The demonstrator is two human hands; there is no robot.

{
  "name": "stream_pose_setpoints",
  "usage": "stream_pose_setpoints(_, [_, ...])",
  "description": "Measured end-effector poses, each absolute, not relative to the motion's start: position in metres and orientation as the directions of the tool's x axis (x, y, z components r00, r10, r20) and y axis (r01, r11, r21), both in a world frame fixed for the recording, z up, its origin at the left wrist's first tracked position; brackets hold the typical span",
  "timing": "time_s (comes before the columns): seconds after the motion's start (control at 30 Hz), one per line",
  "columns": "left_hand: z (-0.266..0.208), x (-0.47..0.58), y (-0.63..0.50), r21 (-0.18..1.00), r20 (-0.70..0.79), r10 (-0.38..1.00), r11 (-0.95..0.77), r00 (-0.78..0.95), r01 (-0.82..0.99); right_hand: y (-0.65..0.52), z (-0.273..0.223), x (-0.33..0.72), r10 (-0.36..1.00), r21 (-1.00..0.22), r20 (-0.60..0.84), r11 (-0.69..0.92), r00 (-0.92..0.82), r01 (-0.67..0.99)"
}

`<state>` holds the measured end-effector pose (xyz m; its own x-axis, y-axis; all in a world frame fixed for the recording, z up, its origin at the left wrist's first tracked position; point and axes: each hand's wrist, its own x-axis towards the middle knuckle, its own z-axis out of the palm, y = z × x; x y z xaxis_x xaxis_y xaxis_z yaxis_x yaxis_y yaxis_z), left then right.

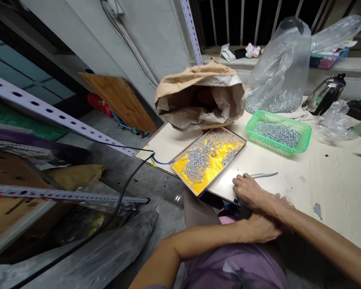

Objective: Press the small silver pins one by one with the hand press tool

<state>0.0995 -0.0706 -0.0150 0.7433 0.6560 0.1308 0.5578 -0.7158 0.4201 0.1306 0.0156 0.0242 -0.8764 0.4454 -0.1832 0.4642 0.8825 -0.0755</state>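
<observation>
Toward four o'clock, between the centre and the edge, a person's bare right hand (248,190) rests at the front edge of a cream-coloured table (337,172), fingers bent and close together. Whether they pinch anything cannot be told. A thin, pale grey strip (266,175) with a tapered tip extends from behind this hand toward three o'clock; contact between the two is unclear.

Just below, between four and five o'clock, the bare left hand (263,228) lies against the underside of the right forearm, the arms crossing there. Its fingers are largely hidden, so how far they close cannot be told.

Near the centre, toward four o'clock, is a shallow rectangular tray with a bright yellow lining (209,176), set aslant, its nearest corner jutting past the table edge. Small silver rod-shaped metal pieces (195,160) are scattered over the lining, thickest along its left side.

Just past twelve o'clock, behind the tray, a crumpled brown paper sack (195,118) gapes toward the viewer. At three o'clock, a translucent green plastic basket (304,141) holds more small metal pieces. At two o'clock stands a tall clear plastic bag (282,72), with silvery pieces at its bottom.
</observation>
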Motion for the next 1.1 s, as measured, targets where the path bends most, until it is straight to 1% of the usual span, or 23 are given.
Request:
stream_pose_setpoints(0.07, [-0.012,0.085,-0.076,0.404,0.172,0.667,-0.719,0.724,0.566,0.020,0.023,0.132,0.509,-0.144,-0.111,0.842,-0.854,0.520])
stream_pose_setpoints(0.13, [-0.010,0.064,-0.077,0.385,0.205,0.686,-0.713,0.699,0.587,0.031,0.029,0.138,0.629,-0.258,0.031,0.756,-0.777,0.601])
stream_pose_setpoints(0.23, [-0.005,0.019,-0.058,0.352,0.233,0.712,-0.697,0.662,0.625,0.060,0.052,0.163,0.782,-0.456,0.284,0.619,-0.554,0.640])
stream_pose_setpoints(0.27, [-0.003,0.002,-0.045,0.343,0.244,0.729,-0.682,0.640,0.646,0.071,0.062,0.175,0.804,-0.486,0.352,0.594,-0.479,0.641])
stream_pose_setpoints(0.33, [0.001,-0.032,-0.012,0.316,0.290,0.797,-0.603,0.531,0.732,0.095,0.082,0.201,0.841,-0.460,0.428,0.518,-0.331,0.721])
stream_pose_setpoints(0.37, [0.004,-0.047,0.006,0.299,0.295,0.849,-0.518,0.439,0.801,0.105,0.090,0.214,0.847,-0.428,0.456,0.478,-0.274,0.767])
stream_pose_setpoints(0.43, [0.007,-0.069,0.039,0.286,0.260,0.927,-0.341,0.270,0.896,0.117,0.099,0.235,0.846,-0.329,0.485,0.411,-0.221,0.850])
stream_pose_setpoints(0.5, [0.008,-0.079,0.064,0.306,0.211,0.955,-0.266,0.208,0.914,0.117,0.097,0.248,0.842,-0.252,0.493,0.380,-0.220,0.890])
stream_pose_setpoints(0.53, [0.008,-0.080,0.073,0.316,0.188,0.958,-0.267,0.216,0.911,0.112,0.093,0.251,0.843,-0.236,0.484,0.386,-0.236,0.892])
stream_pose_setpoints(0.6, [0.006,-0.076,0.085,0.319,0.143,0.951,-0.308,0.275,0.897,0.094,0.079,0.251,0.847,-0.244,0.439,0.434,-0.300,0.867])
stream_pose_setpoints(0.67, [0.002,-0.067,0.092,0.299,0.094,0.944,-0.331,0.318,0.895,0.070,0.063,0.247,0.842,-0.275,0.388,0.493,-0.374,0.825])
stream_pose_setpoints(0.77, [-0.002,-0.056,0.101,0.256,0.032,0.943,-0.329,0.332,0.909,0.030,0.042,0.239,0.835,-0.341,0.326,0.542,-0.444,0.768])
stream_pose_setpoints(0.83, [-0.004,-0.052,0.106,0.239,0.019,0.942,-0.330,0.336,0.913,0.003,0.031,0.237,0.843,-0.408,0.272,0.538,-0.465,0.738])
stream_pose_setpoints(0.93, [-0.002,-0.051,0.110,0.248,0.019,0.946,-0.317,0.323,0.915,-0.031,0.018,0.235,0.857,-0.506,0.206,0.506,-0.472,0.698])
stream_pose_setpoints(1.0, [0.002,-0.052,0.107,0.300,0.052,0.955,-0.294,0.292,0.908,-0.047,0.013,0.235,0.864,-0.544,0.180,0.486,-0.471,0.684])
stream_pose_setpoints(1.03, [0.006,-0.052,0.104,0.351,0.074,0.962,-0.274,0.265,0.896,-0.053,0.011,0.235,0.868,-0.556,0.171,0.476,-0.467,0.681])
stream_pose_setpoints(1.1, [0.014,-0.049,0.092,0.506,0.069,0.980,-0.196,0.188,0.840,-0.060,0.008,0.235,0.878,-0.570,0.162,0.457,-0.451,0.683])
